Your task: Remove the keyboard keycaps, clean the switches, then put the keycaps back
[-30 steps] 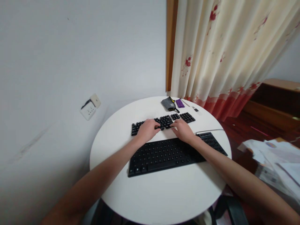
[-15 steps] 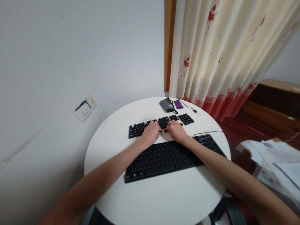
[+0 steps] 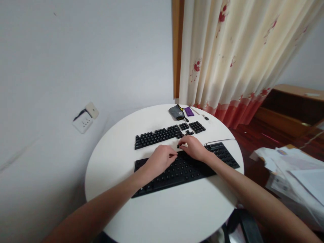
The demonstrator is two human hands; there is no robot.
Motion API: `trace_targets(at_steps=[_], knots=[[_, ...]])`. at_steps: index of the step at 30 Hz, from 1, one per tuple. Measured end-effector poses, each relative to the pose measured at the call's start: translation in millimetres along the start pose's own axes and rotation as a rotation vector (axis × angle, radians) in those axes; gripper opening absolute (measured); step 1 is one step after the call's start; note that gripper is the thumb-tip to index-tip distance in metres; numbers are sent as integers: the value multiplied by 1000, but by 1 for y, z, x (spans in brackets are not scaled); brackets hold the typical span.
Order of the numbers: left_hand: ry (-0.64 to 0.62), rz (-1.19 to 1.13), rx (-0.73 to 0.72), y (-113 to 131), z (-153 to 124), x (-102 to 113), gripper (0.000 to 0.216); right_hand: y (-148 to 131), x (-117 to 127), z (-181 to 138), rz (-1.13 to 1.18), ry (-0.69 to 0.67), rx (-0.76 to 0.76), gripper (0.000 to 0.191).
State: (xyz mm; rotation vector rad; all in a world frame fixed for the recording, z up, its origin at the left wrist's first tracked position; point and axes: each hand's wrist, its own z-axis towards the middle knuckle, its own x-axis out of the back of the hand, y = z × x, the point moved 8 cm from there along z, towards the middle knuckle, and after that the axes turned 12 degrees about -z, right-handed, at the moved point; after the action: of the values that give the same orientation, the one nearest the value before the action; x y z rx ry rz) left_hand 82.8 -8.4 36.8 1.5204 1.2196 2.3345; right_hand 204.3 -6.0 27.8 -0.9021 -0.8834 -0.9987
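1 blk keycap (image 3: 178, 146) pinched in R hand (image 3: 193, 147). L hand (image 3: 163, 157), fingertips together, contents can't tell, over kbd base (image 3: 187, 170). Loose caps (image 3: 157, 136) on far bench (image 3: 167, 216).

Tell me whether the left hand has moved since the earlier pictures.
Yes. Judged against the black keyboard, the left hand has moved toward the person, from the laid-out black keycaps to over the keyboard's far edge.
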Motion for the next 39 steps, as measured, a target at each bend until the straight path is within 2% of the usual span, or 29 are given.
trace_targets(at_steps=[3, 8, 15, 22, 29, 33, 39], knots=[[2, -173, -18, 18, -18, -19, 14, 5, 22, -23, 125, 66, -78, 9], [5, -173, -25, 24, -30, -44, 10, 7, 33, -71, 284, 92, -158, 11], [-3, -1, -53, 26, -34, -46, 9, -4, 27, -119, 362, 82, -143, 9], [-11, 85, -98, 35, -40, -50, 12, -26, 24, -125, 308, 73, -42, 17], [-12, 160, -127, 39, -41, -53, 14, -40, 23, -126, 36, 45, 123, 22], [-26, 241, -179, 43, -43, -56, 19, -44, 22, -127, -27, 21, 131, 22], [-83, 369, -298, 56, -47, -58, 17, -43, 26, -131, 0, 80, 99, 22]])
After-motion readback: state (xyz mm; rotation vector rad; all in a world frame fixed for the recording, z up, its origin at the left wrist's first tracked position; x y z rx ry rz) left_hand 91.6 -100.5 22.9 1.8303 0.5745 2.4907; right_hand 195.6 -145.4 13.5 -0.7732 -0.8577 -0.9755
